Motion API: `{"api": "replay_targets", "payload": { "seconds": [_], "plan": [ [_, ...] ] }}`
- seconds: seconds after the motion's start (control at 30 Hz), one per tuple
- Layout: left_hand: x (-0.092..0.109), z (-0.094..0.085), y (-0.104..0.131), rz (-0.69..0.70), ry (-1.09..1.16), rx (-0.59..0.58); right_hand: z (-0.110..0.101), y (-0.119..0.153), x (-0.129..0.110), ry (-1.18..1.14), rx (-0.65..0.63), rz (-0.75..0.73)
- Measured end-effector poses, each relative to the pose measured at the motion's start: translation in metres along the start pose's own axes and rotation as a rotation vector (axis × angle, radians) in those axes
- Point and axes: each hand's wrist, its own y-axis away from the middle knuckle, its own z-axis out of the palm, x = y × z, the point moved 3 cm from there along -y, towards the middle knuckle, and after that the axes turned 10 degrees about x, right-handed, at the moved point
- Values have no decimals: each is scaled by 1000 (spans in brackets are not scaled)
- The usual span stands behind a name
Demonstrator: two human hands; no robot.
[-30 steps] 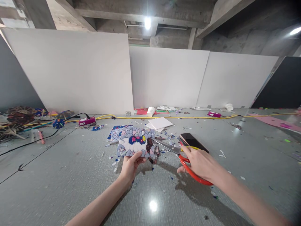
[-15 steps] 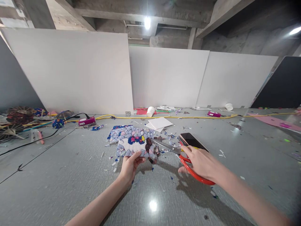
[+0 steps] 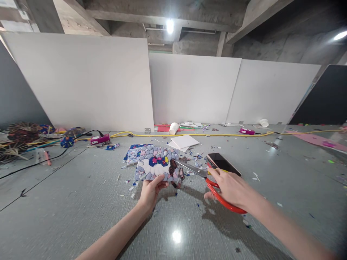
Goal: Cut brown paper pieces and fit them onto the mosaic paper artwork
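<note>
A card covered in a patchwork of pale blue and pink pieces (image 3: 146, 174), with a dark blue bow shape on white, is pinched at its lower edge by my left hand (image 3: 152, 192). My right hand (image 3: 230, 187) grips red-handled scissors (image 3: 193, 168). Their blade tips reach the card's right side, at a dark brown patch; whether they cut into it cannot be made out. Similar patterned cards (image 3: 132, 153) lie behind the held one. Just beyond my right hand rests a phone (image 3: 223, 162), with something yellow partly hidden by my fingers.
Small paper scraps are strewn around the cards. Blank white cards (image 3: 187, 142) and a tipped paper cup (image 3: 174, 128) lie farther back. A yellow cable (image 3: 208, 135) crosses before white panels (image 3: 195, 90). Purple boxes (image 3: 100, 139) and a blue ball (image 3: 67, 142) sit at left and right rear.
The held card has shifted very slightly right. My right hand and the scissors have moved a touch to the left, with the blades still at the card's right side.
</note>
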Motion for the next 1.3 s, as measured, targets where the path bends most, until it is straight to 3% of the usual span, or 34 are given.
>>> {"api": "replay_targets", "payload": {
  "seconds": [0.4,0.73,0.97,1.1,1.23,1.3],
  "plan": [
    [1,1,3,-1,-35,-5,1,-2,-3,93,44,-26],
    [0,1,1,-5,-24,-4,2,-3,-2,15,42,-5],
    [0,-2,-1,-54,57,81,3,-4,2,-250,152,181],
    [-1,-1,0,-49,47,69,9,-4,10,-240,187,351],
    [0,0,2,57,-116,-12,28,-2,15,-212,94,434],
    [6,-1,4,176,-273,-69,36,-1,14,-218,58,446]
  ]
}}
